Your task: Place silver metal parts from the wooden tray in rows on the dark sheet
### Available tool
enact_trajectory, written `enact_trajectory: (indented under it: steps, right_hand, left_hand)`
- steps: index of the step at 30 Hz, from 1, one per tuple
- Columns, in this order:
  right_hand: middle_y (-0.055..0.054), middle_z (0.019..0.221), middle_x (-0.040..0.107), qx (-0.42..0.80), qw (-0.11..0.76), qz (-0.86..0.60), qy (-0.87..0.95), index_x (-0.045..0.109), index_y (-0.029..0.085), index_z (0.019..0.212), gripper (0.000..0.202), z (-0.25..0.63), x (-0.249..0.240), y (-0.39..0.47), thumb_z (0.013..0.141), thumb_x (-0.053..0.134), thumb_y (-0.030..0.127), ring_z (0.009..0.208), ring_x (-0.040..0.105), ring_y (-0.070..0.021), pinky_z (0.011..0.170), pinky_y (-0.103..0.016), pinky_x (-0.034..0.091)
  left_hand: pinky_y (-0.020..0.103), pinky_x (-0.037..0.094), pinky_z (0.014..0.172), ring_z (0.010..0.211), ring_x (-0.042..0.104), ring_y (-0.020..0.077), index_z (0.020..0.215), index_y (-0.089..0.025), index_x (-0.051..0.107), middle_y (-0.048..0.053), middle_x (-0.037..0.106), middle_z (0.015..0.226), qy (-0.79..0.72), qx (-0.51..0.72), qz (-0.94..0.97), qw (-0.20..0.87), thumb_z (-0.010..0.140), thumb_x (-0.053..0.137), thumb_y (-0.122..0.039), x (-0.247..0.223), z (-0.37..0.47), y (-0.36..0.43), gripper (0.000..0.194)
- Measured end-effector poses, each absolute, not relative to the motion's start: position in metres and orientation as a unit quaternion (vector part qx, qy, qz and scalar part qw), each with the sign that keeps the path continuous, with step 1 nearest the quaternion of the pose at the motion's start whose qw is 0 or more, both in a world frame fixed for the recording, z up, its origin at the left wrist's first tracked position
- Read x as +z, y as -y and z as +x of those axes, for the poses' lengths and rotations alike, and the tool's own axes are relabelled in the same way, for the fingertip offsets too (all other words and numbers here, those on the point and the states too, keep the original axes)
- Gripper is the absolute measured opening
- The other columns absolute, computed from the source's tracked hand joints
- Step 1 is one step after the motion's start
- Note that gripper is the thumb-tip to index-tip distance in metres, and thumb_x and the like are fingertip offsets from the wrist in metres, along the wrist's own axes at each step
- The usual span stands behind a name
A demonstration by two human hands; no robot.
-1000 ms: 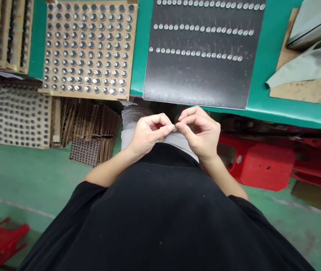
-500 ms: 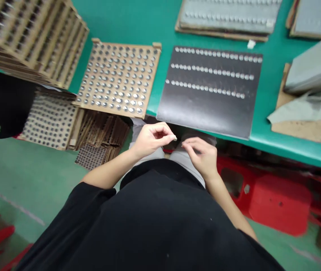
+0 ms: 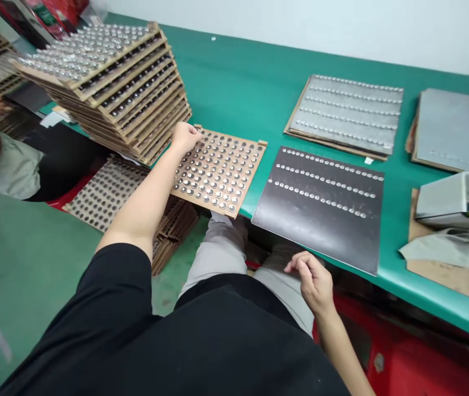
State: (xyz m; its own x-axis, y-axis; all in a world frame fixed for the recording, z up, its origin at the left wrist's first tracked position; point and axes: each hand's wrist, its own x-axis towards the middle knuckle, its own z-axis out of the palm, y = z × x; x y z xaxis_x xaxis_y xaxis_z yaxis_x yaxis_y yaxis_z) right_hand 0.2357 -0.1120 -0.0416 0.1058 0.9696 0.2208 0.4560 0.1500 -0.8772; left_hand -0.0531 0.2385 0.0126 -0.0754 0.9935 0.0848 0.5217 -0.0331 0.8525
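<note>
The wooden tray (image 3: 222,170) lies at the table's near edge, overhanging it, and most of its holes hold small metal discs (image 3: 212,184). My left hand (image 3: 185,137) rests curled on its far left corner; whether it pinches a disc I cannot tell. My right hand (image 3: 312,278) hangs loosely curled over my lap, apparently holding nothing. Just right, the dark board (image 3: 321,231) carries three rows of discs, its near half bare. Left, the stack of trays (image 3: 106,82) is loaded throughout. Two grey boards (image 3: 350,113) lie beyond.
</note>
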Motion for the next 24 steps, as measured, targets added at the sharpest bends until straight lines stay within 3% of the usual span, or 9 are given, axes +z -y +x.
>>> enact_trajectory:
  steps: [6, 8, 11, 13, 15, 19, 24]
  right_hand:
    - [-0.001, 0.063, 0.060, 0.310, 0.476, -0.551, 0.612, 0.052, 0.021, 0.069, 0.033, 0.231, -0.040, 0.113, 0.098, 0.038, 0.026, 0.054, 0.062, -0.0133, 0.053, -0.027, 0.051]
    - [-0.002, 0.060, 0.061, 0.283, 0.502, -0.549, 0.605, 0.051, 0.021, 0.064, 0.036, 0.237, -0.032, 0.114, 0.098, 0.038, 0.026, 0.051, 0.062, -0.0133, 0.049, -0.027, 0.050]
    - [-0.004, 0.062, 0.069, 0.193, 0.542, -0.542, 0.612, 0.051, 0.021, 0.053, 0.044, 0.259, -0.019, 0.107, 0.096, 0.046, 0.030, 0.060, 0.069, -0.0169, 0.055, -0.029, 0.055]
    - [-0.006, 0.072, 0.075, 0.121, 0.539, -0.586, 0.593, 0.059, 0.021, 0.053, 0.040, 0.284, -0.013, 0.095, 0.090, 0.058, 0.038, 0.079, 0.074, -0.0225, 0.074, -0.038, 0.060]
    - [-0.006, 0.082, 0.077, 0.073, 0.522, -0.672, 0.520, 0.070, 0.022, 0.068, 0.020, 0.311, -0.012, 0.079, 0.076, 0.073, 0.040, 0.082, 0.074, -0.0236, 0.082, -0.041, 0.059]
    - [-0.004, 0.069, 0.072, 0.075, 0.480, -0.781, 0.392, 0.072, 0.016, 0.079, 0.017, 0.350, -0.018, 0.046, 0.068, 0.079, 0.027, 0.060, 0.066, -0.0167, 0.068, -0.035, 0.058]
    - [-0.003, 0.067, 0.070, 0.029, 0.406, -0.809, 0.424, 0.074, 0.017, 0.067, 0.013, 0.364, -0.030, 0.021, 0.065, 0.083, 0.025, 0.058, 0.058, -0.0134, 0.066, -0.031, 0.050]
  left_hand:
    - [0.031, 0.036, 0.082, 0.077, 0.049, 0.0172, 0.059, -0.013, 0.060, 0.003, 0.060, 0.063, -0.691, 0.280, 0.639, 0.192, 0.072, 0.067, -0.011, 0.020, -0.045, -0.244, 0.014]
    - [0.030, 0.036, 0.083, 0.077, 0.049, 0.0151, 0.062, -0.012, 0.062, 0.003, 0.063, 0.068, -0.674, 0.302, 0.648, 0.188, 0.075, 0.066, -0.013, 0.029, -0.042, -0.237, 0.014]
    - [0.027, 0.035, 0.073, 0.065, 0.044, 0.0096, 0.060, -0.015, 0.063, -0.003, 0.056, 0.059, -0.618, 0.394, 0.650, 0.201, 0.076, 0.071, -0.018, 0.041, -0.032, -0.208, 0.019]
    - [0.028, 0.033, 0.065, 0.058, 0.041, 0.0086, 0.059, -0.018, 0.066, -0.005, 0.052, 0.053, -0.546, 0.446, 0.659, 0.262, 0.079, 0.070, -0.025, 0.044, -0.021, -0.174, 0.022]
    - [0.029, 0.032, 0.062, 0.058, 0.047, 0.0102, 0.052, -0.018, 0.061, -0.004, 0.053, 0.051, -0.474, 0.454, 0.671, 0.345, 0.081, 0.069, -0.032, 0.043, -0.008, -0.131, 0.033]
    - [0.027, 0.039, 0.059, 0.061, 0.054, 0.0119, 0.046, -0.017, 0.056, 0.000, 0.060, 0.058, -0.374, 0.373, 0.687, 0.498, 0.076, 0.072, -0.029, 0.033, 0.023, -0.045, 0.035]
    - [0.027, 0.044, 0.058, 0.059, 0.056, 0.0135, 0.049, -0.016, 0.057, 0.003, 0.060, 0.059, -0.335, 0.269, 0.679, 0.596, 0.077, 0.070, -0.037, 0.022, 0.056, 0.008, 0.037]
